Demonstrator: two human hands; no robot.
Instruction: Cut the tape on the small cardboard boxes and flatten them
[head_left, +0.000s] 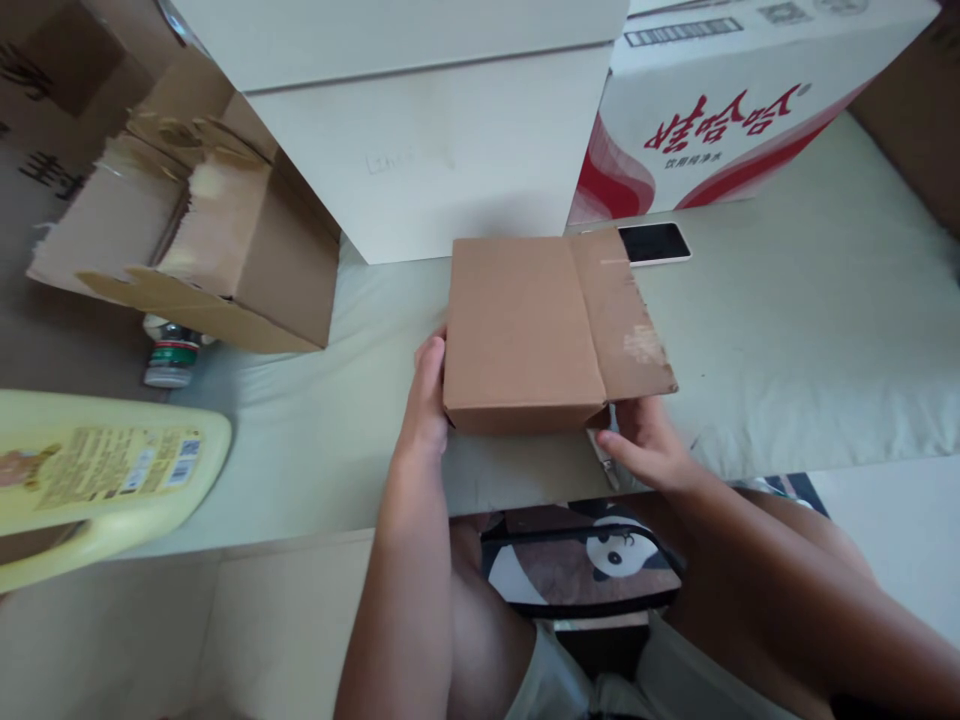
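A small brown cardboard box (pixel 521 325) is in front of me, with its flap (pixel 626 315) standing out to the right. My left hand (pixel 429 400) grips the box's left side, thumb near the upper edge and the other fingers mostly hidden behind it. Below the flap, at the box's right end, is my right hand (pixel 649 440). Its thumb points left, while the flap and box hide the other fingers. Close to that thumb, a slim whitish thing (pixel 604 460) shows under the box's corner; its kind I cannot make out.
Behind the box stand a large white carton (pixel 442 160) and a red-and-white carton (pixel 697 140). A phone (pixel 658 242) lies partly behind the flap. At left are an open torn carton (pixel 277 250), a bottle (pixel 171 355) and a yellow jug (pixel 150 470). Pale green cloth (pixel 787 340) covers the surface.
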